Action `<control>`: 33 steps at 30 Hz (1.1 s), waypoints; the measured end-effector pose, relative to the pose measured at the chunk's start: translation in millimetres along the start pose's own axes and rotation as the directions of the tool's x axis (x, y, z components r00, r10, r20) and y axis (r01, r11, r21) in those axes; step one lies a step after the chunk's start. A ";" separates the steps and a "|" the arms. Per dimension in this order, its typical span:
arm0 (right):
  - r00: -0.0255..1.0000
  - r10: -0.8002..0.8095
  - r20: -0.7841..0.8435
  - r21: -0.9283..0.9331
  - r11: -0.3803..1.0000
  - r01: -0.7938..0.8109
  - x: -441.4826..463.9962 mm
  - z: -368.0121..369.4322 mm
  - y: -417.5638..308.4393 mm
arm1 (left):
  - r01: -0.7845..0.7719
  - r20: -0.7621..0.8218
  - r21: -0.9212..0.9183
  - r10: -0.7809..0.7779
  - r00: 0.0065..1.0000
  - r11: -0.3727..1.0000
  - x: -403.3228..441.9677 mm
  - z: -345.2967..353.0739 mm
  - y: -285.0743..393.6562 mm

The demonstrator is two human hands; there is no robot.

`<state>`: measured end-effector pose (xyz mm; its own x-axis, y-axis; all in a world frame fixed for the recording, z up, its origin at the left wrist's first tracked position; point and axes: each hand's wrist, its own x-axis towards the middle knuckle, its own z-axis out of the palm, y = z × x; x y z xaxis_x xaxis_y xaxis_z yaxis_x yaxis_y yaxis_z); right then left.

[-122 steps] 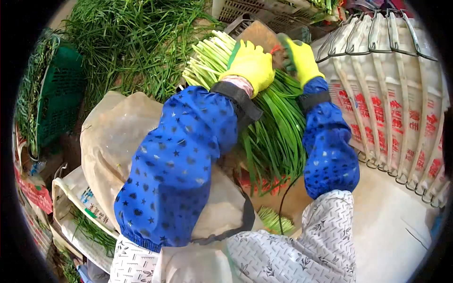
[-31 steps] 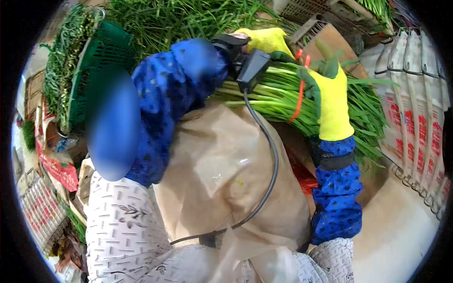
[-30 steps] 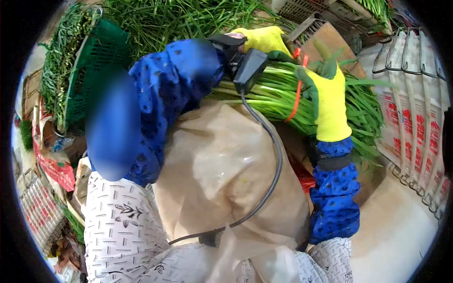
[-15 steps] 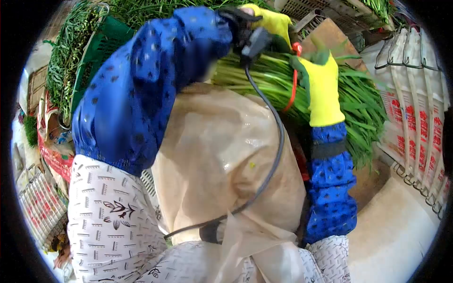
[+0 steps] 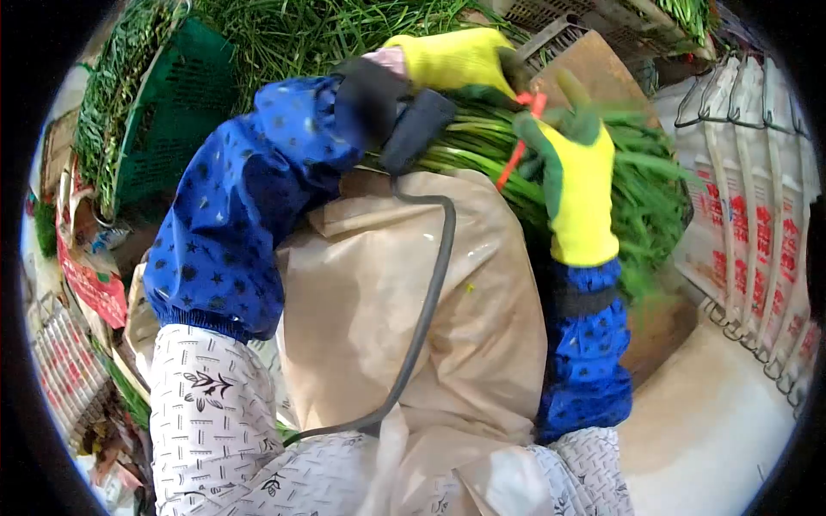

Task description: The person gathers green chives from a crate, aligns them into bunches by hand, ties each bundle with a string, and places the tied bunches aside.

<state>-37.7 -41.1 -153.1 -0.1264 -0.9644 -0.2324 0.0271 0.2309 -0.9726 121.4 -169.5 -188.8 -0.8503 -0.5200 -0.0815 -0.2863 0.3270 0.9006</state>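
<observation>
A bundle of long green leafy stalks [image 5: 469, 142] lies crosswise at the far end of my lap, its leafy ends to the right. Around it runs a red tie [image 5: 513, 163], with its loose ends sticking up on top. My left hand [image 5: 460, 64], in a yellow and green glove, reaches over the bundle, fingertips closed at the tie's ends. Gloved the same way, my right hand [image 5: 578, 176] lies over the bundle just right of the tie. Its thumb side presses against the tie, and one finger is raised and blurred.
A beige plastic apron [image 5: 413, 301] covers my lap, crossed by a dark cable [image 5: 430, 301]. Loose greens [image 5: 318, 43] lie beyond, beside a green crate [image 5: 176, 120]. A brown board [image 5: 594, 69] stands behind the bundle. At right is a white sheet with red print [image 5: 731, 198] and metal hooks.
My left hand has come down and toward me, its glove now more in view. The red tie leans more, and the right hand has shifted slightly, one finger lifting. The leafy ends are blurred with motion.
</observation>
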 end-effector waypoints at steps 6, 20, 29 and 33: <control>0.982 -0.151 -0.115 -0.177 0.976 0.129 -13.4 -16.1 3.4 | -0.057 -0.044 -0.049 0.054 0.998 0.997 35.7 37.4 16.3; 0.998 -0.051 -0.031 -0.237 0.971 0.042 -3.1 -20.4 4.4 | 0.005 -0.005 -0.267 -0.007 1.000 0.964 31.1 33.7 5.7; 0.995 -0.017 -0.102 -0.256 0.967 -0.010 13.1 -26.0 11.1 | -0.216 -0.058 -0.092 0.211 0.976 0.972 39.4 36.9 -12.0; 0.992 -0.033 -0.121 -0.269 0.963 -0.001 14.5 -25.6 12.7 | -0.162 -0.051 -0.210 0.154 0.987 0.964 27.6 30.2 -1.2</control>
<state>-64.6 -48.8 -168.7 -0.2464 -0.9487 -0.1981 -0.2401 0.2578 -0.9359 84.9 -160.4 -205.0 -0.8605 -0.5030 0.0803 -0.0461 0.2339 0.9712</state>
